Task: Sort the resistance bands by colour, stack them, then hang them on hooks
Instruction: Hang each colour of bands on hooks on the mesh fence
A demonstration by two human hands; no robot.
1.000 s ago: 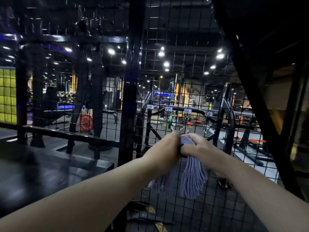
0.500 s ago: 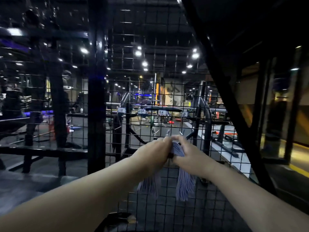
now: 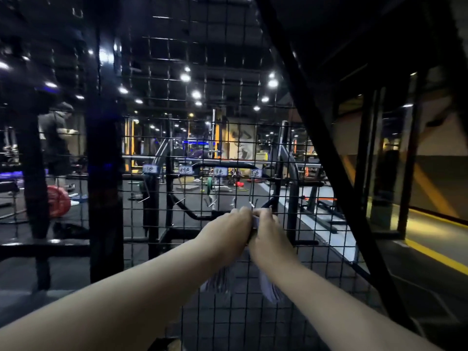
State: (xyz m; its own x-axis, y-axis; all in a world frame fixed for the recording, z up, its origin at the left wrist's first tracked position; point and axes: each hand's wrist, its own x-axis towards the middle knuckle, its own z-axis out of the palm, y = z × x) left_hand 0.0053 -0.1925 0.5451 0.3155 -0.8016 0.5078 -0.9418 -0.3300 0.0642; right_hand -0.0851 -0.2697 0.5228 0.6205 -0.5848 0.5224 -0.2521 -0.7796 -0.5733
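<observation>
A dim gym w/ ceiling spot lights is showing behind a black wire mesh panel (image 3: 214,320), which is standing right in front of the person. Small paper labels are hanging in a row on the mesh, e.g. the rightmost label (image 3: 255,173), and thin metal hooks are sticking out under them. Both hands are meeting just below the rightmost hook (image 3: 252,203). The left hand (image 3: 228,230) and the right hand (image 3: 269,233) are gripping the top of a bundle of pale purple resistance bands (image 3: 270,287). The fingers are curling round it, pressed together, and the knuckles of the 2 hands are nearly touching. The bands are hanging down under the wrists in 2 loose parts, in front of the mesh. Whether the bundle is already touching the hook, I cannot tell. In the bg at left, a red weight plate (image 3: 58,201) is sitting low by the floor and another person (image 3: 54,138) is standing.
</observation>
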